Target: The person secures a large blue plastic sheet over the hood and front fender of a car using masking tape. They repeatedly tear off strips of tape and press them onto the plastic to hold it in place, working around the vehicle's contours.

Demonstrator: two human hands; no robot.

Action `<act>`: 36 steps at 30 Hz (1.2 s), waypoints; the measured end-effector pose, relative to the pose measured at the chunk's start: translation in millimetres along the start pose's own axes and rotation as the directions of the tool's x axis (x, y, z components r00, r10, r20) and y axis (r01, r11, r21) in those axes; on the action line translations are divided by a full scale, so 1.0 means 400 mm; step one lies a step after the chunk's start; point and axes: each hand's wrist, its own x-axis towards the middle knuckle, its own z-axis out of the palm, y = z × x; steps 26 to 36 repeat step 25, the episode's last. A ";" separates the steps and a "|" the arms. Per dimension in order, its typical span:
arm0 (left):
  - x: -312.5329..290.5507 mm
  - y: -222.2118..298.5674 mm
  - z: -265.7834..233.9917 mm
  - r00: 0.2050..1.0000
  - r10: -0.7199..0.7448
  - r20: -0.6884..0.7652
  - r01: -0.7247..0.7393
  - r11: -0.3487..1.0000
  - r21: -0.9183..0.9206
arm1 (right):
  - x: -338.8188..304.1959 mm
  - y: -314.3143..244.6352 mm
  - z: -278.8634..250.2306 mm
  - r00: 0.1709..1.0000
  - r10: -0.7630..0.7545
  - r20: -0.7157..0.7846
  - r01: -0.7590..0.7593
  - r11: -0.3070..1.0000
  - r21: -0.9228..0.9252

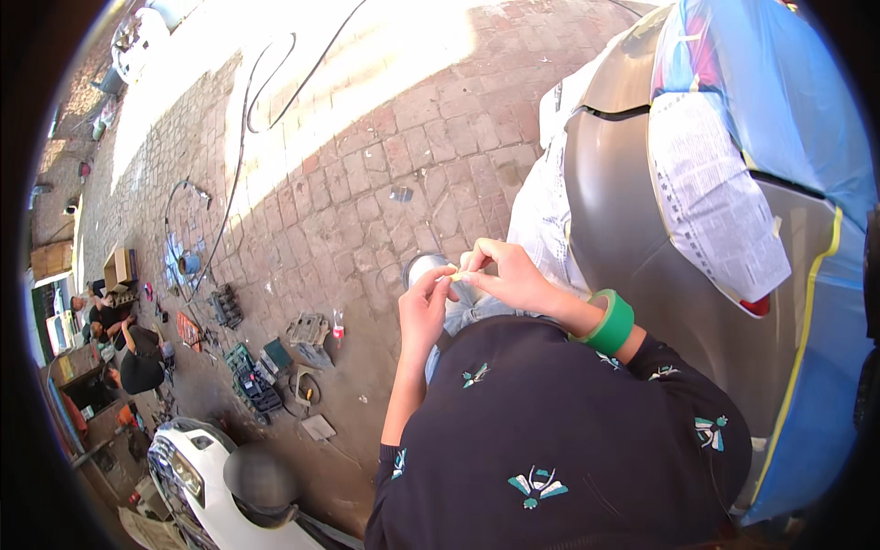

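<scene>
My left hand [423,310] and my right hand [511,275] meet in front of my body. Between their pinched fingertips is a small piece of yellow tape [456,275]. Around my right wrist hangs a green roll of tape [613,323]. Close by on the right stands a grey car body panel [616,188], with newspaper [701,179] covering its lamp except for a red corner. Blue plastic sheeting [765,82] covers the car beyond it, edged with yellow masking tape [816,275].
A white car [225,477] stands at the lower left. Near it lie a green toolbox [249,380], a bottle with a red label [338,324] and several parts. Other people [139,359] crouch at far left. A black hose [246,119] crosses the brick paving [385,147].
</scene>
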 end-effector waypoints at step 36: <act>1.668 0.799 0.315 0.410 0.259 0.874 -0.631 0.773 0.067 | 1.129 -0.198 -0.846 0.629 0.246 -0.737 0.231 0.846 0.480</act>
